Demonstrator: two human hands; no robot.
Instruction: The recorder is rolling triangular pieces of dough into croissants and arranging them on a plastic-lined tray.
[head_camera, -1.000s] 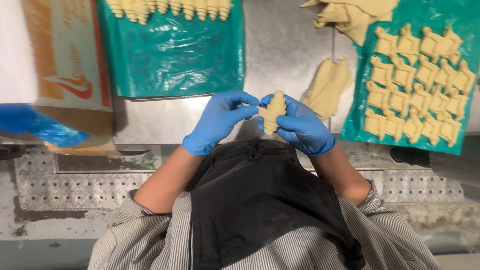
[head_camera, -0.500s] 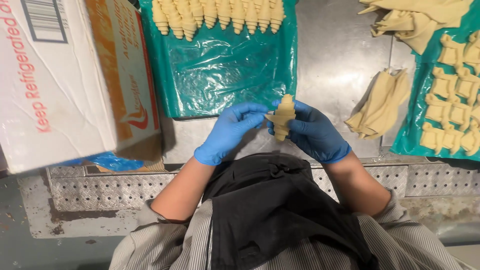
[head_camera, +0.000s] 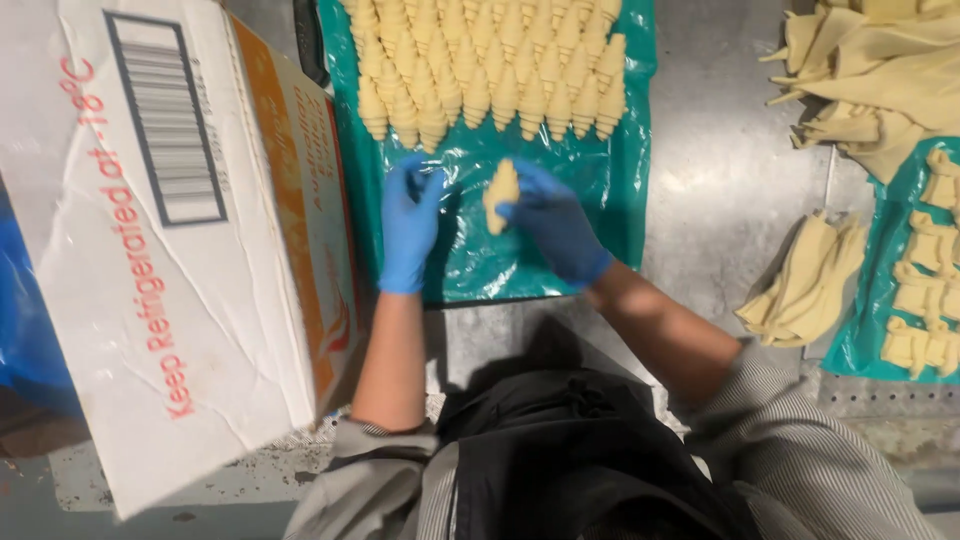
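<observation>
Both my hands wear blue gloves. My right hand (head_camera: 552, 222) holds a rolled raw dough crescent (head_camera: 500, 192) over a green plastic sheet (head_camera: 610, 215). My left hand (head_camera: 408, 222) reaches over the same sheet with fingers extended, its tips just below the rows of rolled dough crescents (head_camera: 490, 65) lined up at the sheet's far end. Nothing is in the left hand.
A large white and orange cardboard box (head_camera: 170, 230) stands at the left, close to my left arm. Stacks of flat dough triangles (head_camera: 805, 285) lie on the steel table (head_camera: 715, 170) at the right, more dough (head_camera: 880, 70) piled above. A second green sheet (head_camera: 925, 280) holds shaped pieces.
My hands have parted: the left let go of the crescent and reached forward. The right carried the crescent out over the green sheet. My view shifted toward the sheet and box.
</observation>
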